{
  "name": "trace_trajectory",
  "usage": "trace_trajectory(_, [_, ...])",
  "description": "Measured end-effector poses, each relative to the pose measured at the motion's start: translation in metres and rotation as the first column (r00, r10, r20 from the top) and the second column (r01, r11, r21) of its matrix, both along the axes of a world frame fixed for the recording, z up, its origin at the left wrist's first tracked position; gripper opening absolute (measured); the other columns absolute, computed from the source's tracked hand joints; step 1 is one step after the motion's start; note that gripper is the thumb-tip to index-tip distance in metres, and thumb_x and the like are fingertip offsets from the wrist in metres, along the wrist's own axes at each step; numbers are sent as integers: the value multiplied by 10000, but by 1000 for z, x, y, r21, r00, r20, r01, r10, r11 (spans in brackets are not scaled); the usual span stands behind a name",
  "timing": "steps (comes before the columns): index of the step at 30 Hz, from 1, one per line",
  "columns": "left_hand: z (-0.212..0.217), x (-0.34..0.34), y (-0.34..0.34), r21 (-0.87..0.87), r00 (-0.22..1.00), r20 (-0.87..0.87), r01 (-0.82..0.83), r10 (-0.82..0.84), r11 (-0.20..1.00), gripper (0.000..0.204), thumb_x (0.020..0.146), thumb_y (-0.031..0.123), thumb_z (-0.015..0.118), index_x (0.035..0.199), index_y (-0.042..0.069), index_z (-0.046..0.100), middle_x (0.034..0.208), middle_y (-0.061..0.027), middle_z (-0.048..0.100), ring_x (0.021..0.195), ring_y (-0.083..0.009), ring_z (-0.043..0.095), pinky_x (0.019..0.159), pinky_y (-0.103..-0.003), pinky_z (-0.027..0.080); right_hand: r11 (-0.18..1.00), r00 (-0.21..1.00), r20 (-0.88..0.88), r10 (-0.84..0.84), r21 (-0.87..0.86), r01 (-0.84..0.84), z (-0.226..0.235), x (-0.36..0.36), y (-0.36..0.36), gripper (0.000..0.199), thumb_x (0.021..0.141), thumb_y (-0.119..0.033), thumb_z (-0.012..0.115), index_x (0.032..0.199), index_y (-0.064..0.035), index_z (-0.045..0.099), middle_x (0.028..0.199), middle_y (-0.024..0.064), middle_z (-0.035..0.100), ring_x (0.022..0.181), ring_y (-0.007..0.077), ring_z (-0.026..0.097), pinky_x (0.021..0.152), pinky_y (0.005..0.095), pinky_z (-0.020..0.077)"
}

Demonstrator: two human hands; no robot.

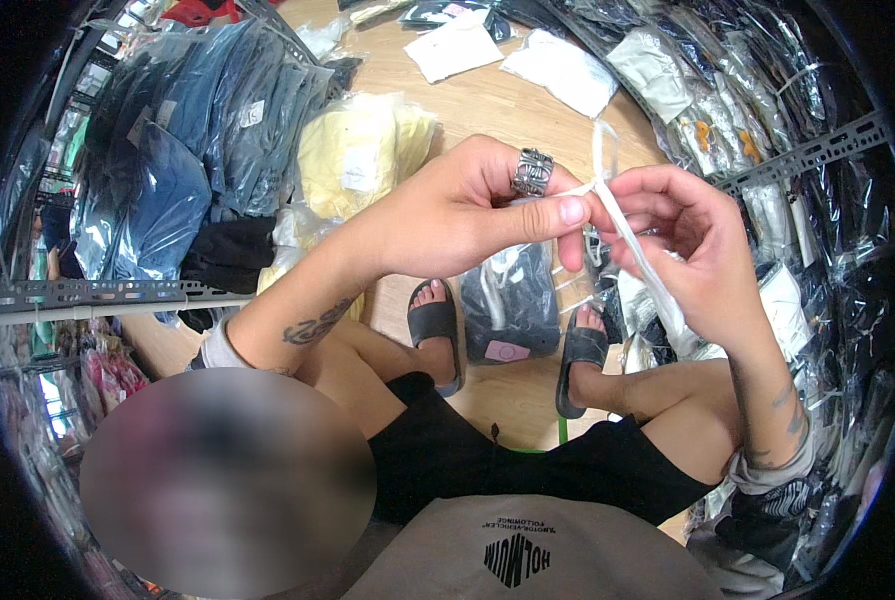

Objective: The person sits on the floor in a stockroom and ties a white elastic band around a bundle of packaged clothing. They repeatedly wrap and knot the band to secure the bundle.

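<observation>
A white, twisted plastic-like strip (640, 255) runs between my hands, with a small loop standing up above the crossing point. My left hand (478, 205), with a wide metal ring on one finger, pinches the strip between thumb and forefinger. On the other side, the curled fingers of my right hand (693, 235) hold the strip, its long end hanging down past the thumb. Beneath my hands a dark folded garment in a clear plastic bag (513, 300) lies on the floor between my sandalled feet. It carries a pink label.
Bagged jeans (188, 140) are stacked on a metal shelf (118, 298) at the left. Beside them sits a bagged yellow bundle (368, 145). White packages (563, 72) lie on the wooden floor ahead. More bagged clothes (728, 100) fill the right-hand rack (818, 155).
</observation>
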State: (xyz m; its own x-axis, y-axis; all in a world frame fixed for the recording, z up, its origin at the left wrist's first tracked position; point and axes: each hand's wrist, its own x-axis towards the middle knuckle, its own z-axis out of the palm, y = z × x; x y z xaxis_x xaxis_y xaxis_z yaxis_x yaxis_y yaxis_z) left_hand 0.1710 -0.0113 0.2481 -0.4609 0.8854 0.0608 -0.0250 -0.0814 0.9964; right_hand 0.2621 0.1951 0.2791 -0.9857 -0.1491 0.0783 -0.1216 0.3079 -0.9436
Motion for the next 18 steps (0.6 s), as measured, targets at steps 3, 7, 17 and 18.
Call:
trace_trajectory(3, [-4,0,-1,-36,1000,-18,3,-4,999,267,968,198,507,1045,-16,647,829,-38,654,813,-91,575,762,-254,468,961,985,166,47,-276,0,-7,-1,-4,222,825,-138,708,952,-30,561,957,105,659,790,94,622,667,197,492])
trace_trajectory(7, [5,5,-1,-167,986,-149,-96,71,981,222,946,169,548,1035,-6,652,787,-22,635,755,-72,561,702,-244,468,848,960,186,209,-523,-84,-32,-3,12,233,853,-135,683,995,-31,531,864,73,657,689,64,607,580,186,483])
trace_trajectory(17, [6,8,5,-241,868,-496,-157,17,958,154,911,158,601,906,15,658,707,-31,597,495,-67,558,430,-218,428,931,958,285,39,-359,69,-37,-7,4,267,877,-134,653,1076,29,579,819,41,657,699,46,561,613,184,441])
trace_trajectory(18, [6,8,4,-257,887,-462,-154,19,954,165,916,165,596,905,12,656,711,-26,599,536,-60,563,467,-217,436,938,969,247,-3,-335,88,-34,-7,6,242,890,-144,629,1062,20,583,798,31,642,690,46,553,615,188,437])
